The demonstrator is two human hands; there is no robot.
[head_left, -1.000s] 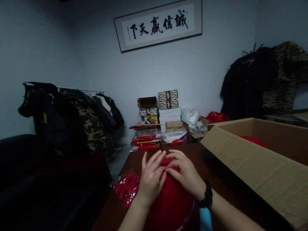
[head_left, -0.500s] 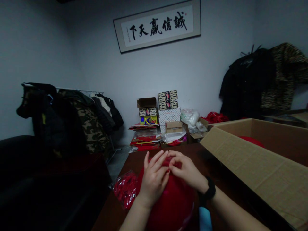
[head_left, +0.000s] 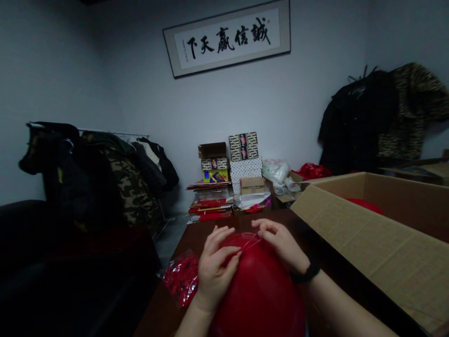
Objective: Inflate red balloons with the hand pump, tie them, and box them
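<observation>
A large, glossy, rounded red object [head_left: 261,285], resembling a ball or lantern, is in front of me on the dark brown table. Across its top runs a thin pale string [head_left: 250,242], stretched between my two hands. My left hand [head_left: 215,267] pinches one end between thumb and forefinger, the other fingers raised. On the far right side of the top, my right hand [head_left: 282,243] has its fingertips closed on the other end. Beside my left hand lies a clear plastic bag of red pieces [head_left: 182,279]. A black band circles my right wrist.
An open cardboard box [head_left: 354,238] stands on the right with a red rounded thing [head_left: 365,205] inside. Beyond the table are stacked boxes [head_left: 243,164], red flat packs [head_left: 210,203] and white plastic bags [head_left: 277,171]. Coats hang on a rack [head_left: 122,182] at left.
My hands have moved apart from being close together, drawing the string out between them. The red object appears shifted slightly right, covering most of the light blue item beside it.
</observation>
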